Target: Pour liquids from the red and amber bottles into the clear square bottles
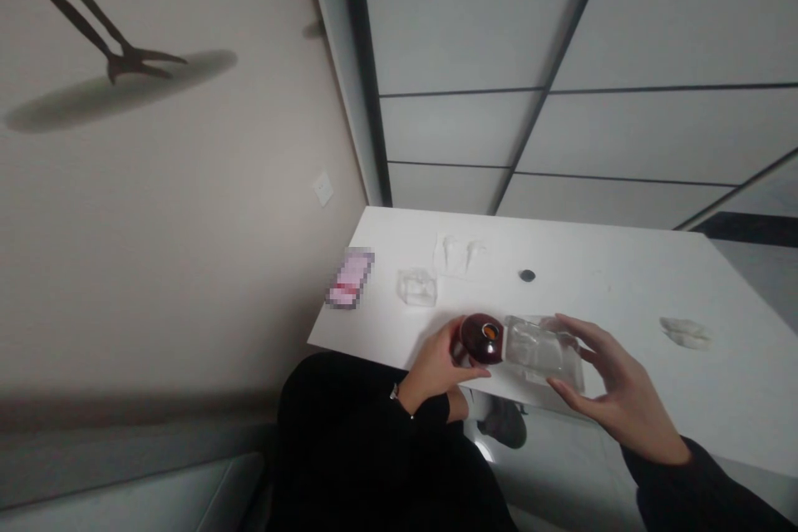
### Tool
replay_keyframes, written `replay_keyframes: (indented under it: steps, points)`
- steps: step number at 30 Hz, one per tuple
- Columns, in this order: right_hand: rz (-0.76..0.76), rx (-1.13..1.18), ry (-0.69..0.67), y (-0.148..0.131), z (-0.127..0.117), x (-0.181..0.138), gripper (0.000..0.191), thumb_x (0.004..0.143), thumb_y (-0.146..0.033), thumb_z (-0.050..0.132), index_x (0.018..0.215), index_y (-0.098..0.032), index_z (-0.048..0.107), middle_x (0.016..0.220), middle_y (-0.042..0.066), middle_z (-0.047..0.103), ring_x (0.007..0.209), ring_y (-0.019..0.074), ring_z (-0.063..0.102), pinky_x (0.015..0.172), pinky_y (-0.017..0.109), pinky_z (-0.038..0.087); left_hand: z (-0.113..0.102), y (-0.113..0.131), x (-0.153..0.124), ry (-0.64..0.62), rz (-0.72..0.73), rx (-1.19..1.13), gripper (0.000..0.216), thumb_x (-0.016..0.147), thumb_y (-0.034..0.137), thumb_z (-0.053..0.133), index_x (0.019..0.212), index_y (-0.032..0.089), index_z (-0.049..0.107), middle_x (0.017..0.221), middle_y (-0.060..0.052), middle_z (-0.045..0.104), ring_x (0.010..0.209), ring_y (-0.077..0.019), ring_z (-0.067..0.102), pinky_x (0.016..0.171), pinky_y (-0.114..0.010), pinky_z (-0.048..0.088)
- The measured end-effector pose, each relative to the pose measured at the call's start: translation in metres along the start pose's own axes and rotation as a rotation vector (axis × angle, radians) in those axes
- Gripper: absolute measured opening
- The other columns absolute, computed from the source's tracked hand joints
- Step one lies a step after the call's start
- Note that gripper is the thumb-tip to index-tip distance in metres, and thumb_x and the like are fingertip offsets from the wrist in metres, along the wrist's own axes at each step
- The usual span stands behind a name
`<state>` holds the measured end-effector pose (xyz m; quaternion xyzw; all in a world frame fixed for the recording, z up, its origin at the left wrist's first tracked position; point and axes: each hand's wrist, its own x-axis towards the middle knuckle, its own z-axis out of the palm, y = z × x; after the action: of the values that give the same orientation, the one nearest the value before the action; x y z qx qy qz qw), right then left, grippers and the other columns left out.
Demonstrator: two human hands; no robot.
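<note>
My left hand (435, 366) is closed around a dark red, rounded bottle (479, 341). The bottle has a small round opening on top, orange inside. Between the thumb and fingers of my right hand (617, 391) is a clear plastic box (541, 351), tilted on its side. The near end of the box is right beside the bottle; whether they touch, I cannot tell. Both are held over the front edge of the white table (598, 253). Beyond my left hand lies a smaller clear plastic piece (417, 288).
Two small clear pieces (460, 253) lie toward the back of the table. A black round disc (527, 275) is right of them. A crumpled whitish item (686, 332) lies at the right. A blurred-out pink object (351, 278) rests by the left edge, near the wall.
</note>
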<state>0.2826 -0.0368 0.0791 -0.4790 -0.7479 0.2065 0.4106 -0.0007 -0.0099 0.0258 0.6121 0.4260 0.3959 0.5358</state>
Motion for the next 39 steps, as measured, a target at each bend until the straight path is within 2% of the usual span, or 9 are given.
replay_keyframes:
  steps: [4, 12, 18, 24, 32, 39]
  points:
    - [0.012, 0.015, 0.046, 0.002, 0.005, -0.003, 0.063, 0.095, -0.043, 0.079, 0.153, -0.034, 0.059, 0.138, 0.013, 0.073, 0.120, 0.0316, 0.077, 0.094, 0.043, 0.071, -0.001, 0.001, 0.000, 0.009, -0.004, 0.023, 0.085, 0.065, 0.031, 0.106, 0.141, 0.026, 0.066, 0.139, -0.012, 0.075, 0.130, -0.0372, 0.071, 0.116, -0.056, 0.054]
    - [-0.014, -0.053, 0.027, 0.001, 0.000, 0.002, 0.060, 0.095, -0.045, 0.078, 0.151, -0.033, 0.061, 0.136, 0.013, 0.074, 0.118, 0.0321, 0.078, 0.092, 0.042, 0.071, -0.001, 0.001, 0.002, 0.003, -0.036, 0.005, 0.088, 0.064, 0.028, 0.107, 0.142, 0.025, 0.067, 0.141, -0.013, 0.074, 0.131, -0.0387, 0.070, 0.118, -0.058, 0.053]
    - [-0.062, -0.066, -0.012, -0.004, -0.006, 0.009, 0.064, 0.094, -0.039, 0.080, 0.154, -0.033, 0.060, 0.138, 0.014, 0.073, 0.121, 0.0335, 0.076, 0.096, 0.047, 0.070, -0.001, -0.003, 0.002, -0.008, -0.031, 0.037, 0.088, 0.066, 0.031, 0.106, 0.143, 0.028, 0.065, 0.143, -0.012, 0.073, 0.133, -0.0382, 0.069, 0.118, -0.057, 0.054]
    - [-0.125, -0.090, -0.003, -0.015, -0.009, 0.018, 0.065, 0.092, -0.038, 0.082, 0.154, -0.030, 0.063, 0.137, 0.015, 0.075, 0.121, 0.0343, 0.075, 0.103, 0.051, 0.067, 0.000, -0.008, 0.005, -0.007, -0.001, 0.061, 0.084, 0.069, 0.027, 0.103, 0.143, 0.024, 0.064, 0.143, -0.013, 0.073, 0.133, -0.0373, 0.070, 0.119, -0.057, 0.052]
    - [-0.180, -0.122, -0.026, -0.026, -0.014, 0.028, 0.072, 0.092, -0.038, 0.083, 0.160, -0.033, 0.059, 0.137, 0.013, 0.075, 0.119, 0.0305, 0.075, 0.099, 0.046, 0.067, -0.001, -0.017, 0.008, -0.011, 0.018, 0.094, 0.086, 0.071, 0.029, 0.103, 0.146, 0.024, 0.061, 0.146, -0.013, 0.072, 0.137, -0.0370, 0.068, 0.120, -0.056, 0.051]
    - [-0.207, -0.133, -0.074, -0.030, -0.018, 0.036, 0.071, 0.093, -0.039, 0.084, 0.160, -0.032, 0.060, 0.134, 0.012, 0.075, 0.117, 0.0297, 0.076, 0.099, 0.046, 0.067, -0.001, -0.016, 0.009, 0.001, 0.000, 0.106, 0.089, 0.069, 0.029, 0.103, 0.147, 0.023, 0.062, 0.146, -0.013, 0.073, 0.137, -0.0374, 0.069, 0.120, -0.056, 0.051]
